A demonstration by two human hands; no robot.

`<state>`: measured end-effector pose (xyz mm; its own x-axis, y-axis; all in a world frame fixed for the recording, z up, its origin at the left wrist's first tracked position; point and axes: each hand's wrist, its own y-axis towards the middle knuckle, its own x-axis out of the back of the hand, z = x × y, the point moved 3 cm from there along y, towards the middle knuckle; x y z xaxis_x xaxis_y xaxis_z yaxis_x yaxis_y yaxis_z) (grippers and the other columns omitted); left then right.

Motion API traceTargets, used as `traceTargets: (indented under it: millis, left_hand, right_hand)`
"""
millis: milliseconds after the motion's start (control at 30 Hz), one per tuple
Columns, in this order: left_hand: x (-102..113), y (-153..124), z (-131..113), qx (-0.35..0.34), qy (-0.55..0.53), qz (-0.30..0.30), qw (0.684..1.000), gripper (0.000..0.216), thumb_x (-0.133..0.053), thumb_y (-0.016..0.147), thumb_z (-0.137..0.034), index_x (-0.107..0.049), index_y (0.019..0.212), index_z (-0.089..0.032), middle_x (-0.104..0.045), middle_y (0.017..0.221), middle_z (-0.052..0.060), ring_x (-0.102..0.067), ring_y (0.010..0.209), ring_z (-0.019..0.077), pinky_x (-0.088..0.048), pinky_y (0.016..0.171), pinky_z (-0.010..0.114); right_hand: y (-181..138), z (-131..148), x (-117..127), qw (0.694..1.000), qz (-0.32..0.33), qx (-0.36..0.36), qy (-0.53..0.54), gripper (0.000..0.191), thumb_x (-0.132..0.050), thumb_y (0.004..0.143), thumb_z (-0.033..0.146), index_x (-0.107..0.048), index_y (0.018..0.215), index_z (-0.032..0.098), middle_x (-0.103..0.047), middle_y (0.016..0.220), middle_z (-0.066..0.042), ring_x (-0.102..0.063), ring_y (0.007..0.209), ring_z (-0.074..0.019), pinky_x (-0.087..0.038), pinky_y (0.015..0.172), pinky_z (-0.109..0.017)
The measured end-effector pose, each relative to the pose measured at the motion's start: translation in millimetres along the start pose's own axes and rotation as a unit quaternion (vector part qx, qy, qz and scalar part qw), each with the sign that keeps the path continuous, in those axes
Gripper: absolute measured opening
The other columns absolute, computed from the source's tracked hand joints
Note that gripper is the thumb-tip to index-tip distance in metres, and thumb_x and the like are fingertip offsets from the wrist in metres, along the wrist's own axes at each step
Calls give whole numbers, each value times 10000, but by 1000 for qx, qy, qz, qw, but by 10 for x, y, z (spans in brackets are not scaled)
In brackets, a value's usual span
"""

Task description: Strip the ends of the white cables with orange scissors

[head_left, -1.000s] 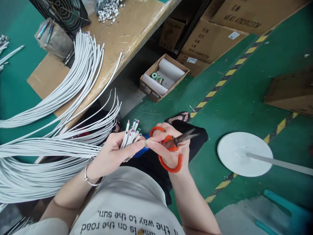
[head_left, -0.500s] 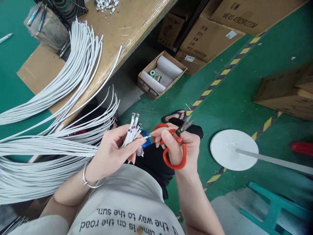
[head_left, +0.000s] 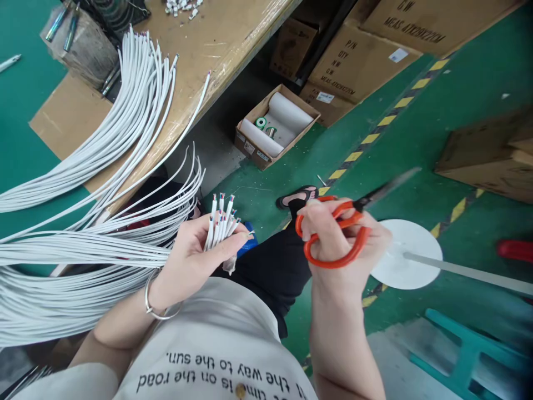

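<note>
My left hand (head_left: pixel 195 247) is closed around a bunch of white cables (head_left: pixel 220 225), with their stripped ends and small coloured wires standing up above the fingers. The thumb lies across one cable whose thin wires point right. A crumpled clear piece of plastic shows below the bunch. In my right hand (head_left: pixel 345 239) are orange-handled scissors (head_left: pixel 333 244), gripped by the handles, with the blades pointing up and right. The scissors are apart from the cables. Long lengths of white cable (head_left: pixel 83 250) run from the left hand off to the left.
On the workbench (head_left: pixel 200 50) lies another fan of white cables (head_left: pixel 137 94), near small white connectors (head_left: pixel 183 6). Below stands an open carton (head_left: pixel 266 158) with spools. Stacked boxes (head_left: pixel 353 61), a white round base (head_left: pixel 408 244) and a teal stool (head_left: pixel 466 355) are on the right.
My right hand has moved right, away from the cable ends, taking the scissors with it. The left hand stays nearly in place, and its cable ends have spread slightly.
</note>
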<state>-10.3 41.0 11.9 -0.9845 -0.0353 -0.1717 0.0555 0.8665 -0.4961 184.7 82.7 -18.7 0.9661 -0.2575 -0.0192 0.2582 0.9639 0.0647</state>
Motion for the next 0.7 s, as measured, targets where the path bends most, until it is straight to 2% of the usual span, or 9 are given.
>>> traceTargets:
  millis: [100,267,400,500,700]
  left_hand:
    - [-9,12,-5,-11,7,-5,1000,89,-795,913,-261,-787,922,-173,-633,641,-37,-517,530,57,-391,467,164]
    - [-26,26,-32,-33,37,-5,999,81,-789,906,-240,-784,882,-162,-617,616,-41,-491,513,52,-414,485,166]
    - [-28,27,-49,-28,60,-12,998,122,-777,913,-275,-808,909,-158,-609,605,-33,-467,505,55,-393,478,169]
    - [-41,22,-64,-28,74,-8,997,139,-761,922,-287,-813,906,-160,-548,564,-49,-427,488,53,-357,457,165]
    - [-52,21,-96,-56,107,-5,993,102,-735,926,-240,-775,876,-161,-526,564,-63,-407,485,52,-338,448,171]
  right_hand:
    - [-24,-33,40,996,84,-37,-20,393,-786,892,211,-601,545,206,-550,526,38,-525,502,-111,-430,518,-277]
    - [-101,-15,95,986,161,1,-39,250,-743,888,141,-654,664,211,-642,662,19,-536,581,-113,-417,547,-269]
    - [-109,40,111,967,238,34,-83,235,-754,875,142,-617,692,197,-540,635,36,-430,570,-92,-327,516,-257]
    - [-115,64,93,947,296,31,-119,309,-802,850,168,-558,660,181,-456,631,46,-359,568,-79,-274,499,-253]
    - [-158,55,19,919,364,28,-152,373,-772,874,200,-473,651,188,-427,651,49,-329,576,-77,-278,508,-249]
